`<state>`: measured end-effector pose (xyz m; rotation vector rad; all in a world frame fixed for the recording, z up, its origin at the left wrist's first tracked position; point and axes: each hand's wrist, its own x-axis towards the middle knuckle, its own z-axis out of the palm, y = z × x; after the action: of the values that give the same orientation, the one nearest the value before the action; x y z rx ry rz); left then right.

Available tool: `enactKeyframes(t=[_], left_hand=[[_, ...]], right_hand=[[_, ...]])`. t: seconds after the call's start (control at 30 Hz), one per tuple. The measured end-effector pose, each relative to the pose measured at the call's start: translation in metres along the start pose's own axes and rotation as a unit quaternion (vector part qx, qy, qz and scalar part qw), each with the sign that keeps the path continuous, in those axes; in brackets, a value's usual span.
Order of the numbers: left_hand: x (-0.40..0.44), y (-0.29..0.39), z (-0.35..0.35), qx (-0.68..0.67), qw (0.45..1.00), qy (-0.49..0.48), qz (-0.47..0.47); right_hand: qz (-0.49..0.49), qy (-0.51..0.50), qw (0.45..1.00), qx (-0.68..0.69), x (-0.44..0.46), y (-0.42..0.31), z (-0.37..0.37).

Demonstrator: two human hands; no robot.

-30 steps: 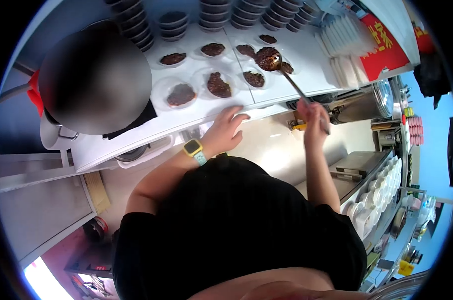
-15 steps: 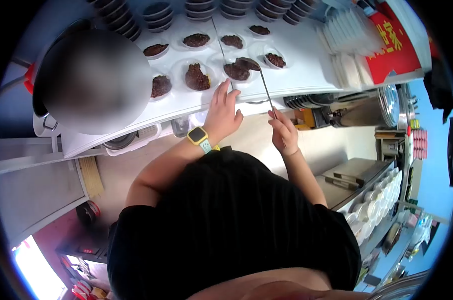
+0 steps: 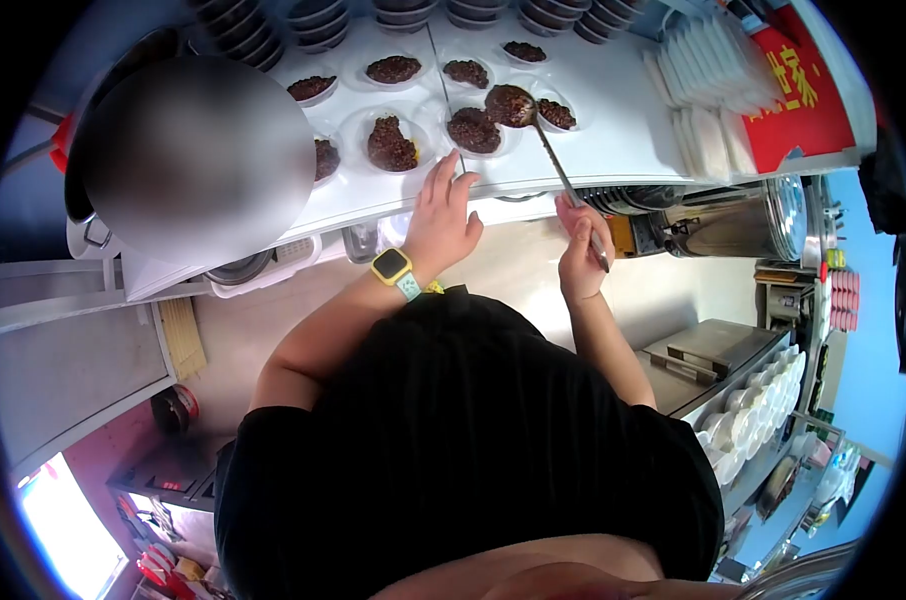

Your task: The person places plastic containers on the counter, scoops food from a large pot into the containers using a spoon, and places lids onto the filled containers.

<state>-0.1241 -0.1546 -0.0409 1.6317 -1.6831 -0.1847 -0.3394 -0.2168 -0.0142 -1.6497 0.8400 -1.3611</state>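
Note:
My right hand [image 3: 584,247] is wrapped round the long handle of a ladle [image 3: 513,105], whose bowl carries dark brown chunky sauce. The ladle bowl hangs over the gap between a clear bowl of sauce [image 3: 474,131] and another sauce bowl [image 3: 556,114] to its right. My left hand [image 3: 444,222], with a yellow watch on its wrist, has its fingers stretched toward the counter edge. Its fingertips are just in front of the nearer sauce bowl; whether they touch it I cannot tell. Left of it stands a bowl with sauce and a bit of yellow [image 3: 392,145].
More sauce-filled bowls [image 3: 393,69] stand in rows on the white counter [image 3: 623,130]. Stacked bowls [image 3: 403,14] line its back. White lids or containers [image 3: 708,75] and a red box [image 3: 798,90] occupy the right end. A blurred round area covers the left.
The ladle has lifted from the middle front bowl and turned level, its bowl now showing sauce inside. My right hand has rotated its hold on the handle. My left hand has barely moved.

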Motion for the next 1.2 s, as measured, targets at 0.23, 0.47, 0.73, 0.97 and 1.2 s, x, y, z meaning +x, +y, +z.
enactKeyframes(t=[0.23, 0.47, 0.73, 0.97, 1.2], left_hand=[[-0.001, -0.001, -0.001, -0.003, 1.0, 0.004, -0.001], [0.001, 0.001, -0.003, 0.002, 1.0, -0.004, -0.019], [-0.001, 0.003, -0.012, -0.051, 0.999, 0.014, -0.008], [-0.044, -0.029, -0.093, -0.211, 0.969, 0.04, 0.118], [-0.115, -0.098, -0.204, -0.008, 0.949, 0.315, 0.019]], right_hand=[[-0.026, -0.027, 0.999, -0.031, 0.011, -0.015, -0.008], [-0.185, -0.089, 0.964, -0.171, 0.024, -0.027, 0.005], [-0.064, -0.034, 0.997, -0.027, 0.02, -0.023, -0.006], [0.191, 0.012, 0.92, 0.341, 0.075, -0.068, 0.004], [0.085, -0.176, 0.924, 0.33, 0.131, -0.174, 0.163]])
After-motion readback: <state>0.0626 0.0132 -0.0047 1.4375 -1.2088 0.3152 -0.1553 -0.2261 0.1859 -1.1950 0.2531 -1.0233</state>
